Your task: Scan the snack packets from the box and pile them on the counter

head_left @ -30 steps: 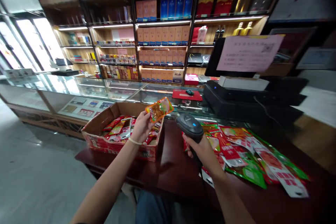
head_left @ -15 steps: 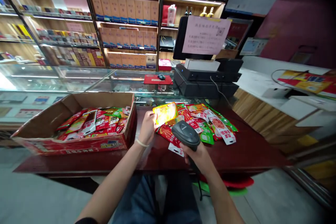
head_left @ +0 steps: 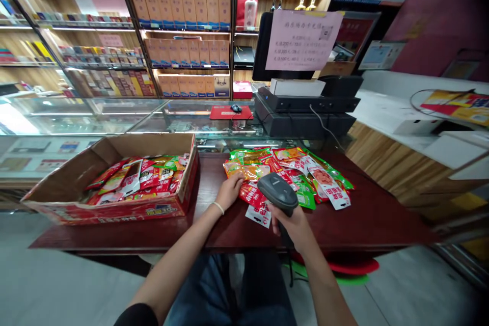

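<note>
In my right hand is a dark handheld barcode scanner, gripped by its handle and angled over the pile. My left hand rests at the left of the pile, its fingers closed at the lower edge of an orange snack packet lying flat there. Beneath and around it spread several red, green and white snack packets. A red packet with a white hang tab pokes out between my hands.
An open cardboard box holding several similar packets stands left on the dark red table. Behind are a glass counter, a mouse on a red pad, and a monitor with a pink notice. Stools sit below the table's edge.
My left hand has lowered the orange packet from in front of the scanner onto the left of the pile. The bright scan light on it is gone. The scanner stays in my right hand.
</note>
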Demonstrator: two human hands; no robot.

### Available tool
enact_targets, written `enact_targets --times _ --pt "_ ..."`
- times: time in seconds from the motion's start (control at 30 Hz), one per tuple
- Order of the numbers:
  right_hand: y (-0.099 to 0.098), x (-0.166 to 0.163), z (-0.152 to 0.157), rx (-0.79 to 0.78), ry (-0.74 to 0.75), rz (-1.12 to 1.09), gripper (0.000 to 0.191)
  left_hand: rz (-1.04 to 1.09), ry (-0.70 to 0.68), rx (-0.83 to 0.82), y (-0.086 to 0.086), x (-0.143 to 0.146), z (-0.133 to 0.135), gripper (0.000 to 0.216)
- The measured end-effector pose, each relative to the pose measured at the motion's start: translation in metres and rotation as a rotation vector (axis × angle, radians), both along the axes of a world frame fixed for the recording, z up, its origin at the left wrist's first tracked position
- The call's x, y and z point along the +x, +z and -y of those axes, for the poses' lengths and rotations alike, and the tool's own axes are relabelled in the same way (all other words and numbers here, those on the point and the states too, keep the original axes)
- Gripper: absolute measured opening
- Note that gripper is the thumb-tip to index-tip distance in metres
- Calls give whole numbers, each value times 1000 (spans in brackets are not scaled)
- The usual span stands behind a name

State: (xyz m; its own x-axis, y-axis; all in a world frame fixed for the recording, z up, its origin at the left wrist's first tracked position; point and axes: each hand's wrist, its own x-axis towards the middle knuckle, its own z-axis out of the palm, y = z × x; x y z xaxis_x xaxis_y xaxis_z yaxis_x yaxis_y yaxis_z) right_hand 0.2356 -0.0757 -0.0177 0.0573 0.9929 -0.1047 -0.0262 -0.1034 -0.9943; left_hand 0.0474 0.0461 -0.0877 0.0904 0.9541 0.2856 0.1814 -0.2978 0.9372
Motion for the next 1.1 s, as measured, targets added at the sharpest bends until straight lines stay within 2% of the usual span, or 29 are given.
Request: enact_targets --times 0.13,0.4,0.47,0.53,0.67,0.77,0.87,0.97,1.1 --pt "-6 3 -1 9 0 -10 47 113 6 15 -11 3 0 17" --pt "9 -4 -4 10 17 -20 45 96 57 66 0 -4 7 17" --pt "16 -7 -5 9 46 4 46 111 66 91 11 -4 11 18" --pt "24 -10 -8 19 65 26 46 139 70 113 29 -5 20 19" --pt "43 -27 -21 62 122 25 43 250 83 170 81 -23 49 22" --pt "57 -52 -36 100 191 -24 41 317 171 238 118 -54 70 23" --pt "68 -86 -50 131 299 -8 41 327 302 263 139 -101 82 20" --pt "76 -125 -61 162 394 10 40 305 415 226 145 -160 83 18" --pt "83 -177 -74 142 512 -12 42 115 568 214 141 -244 80 24"
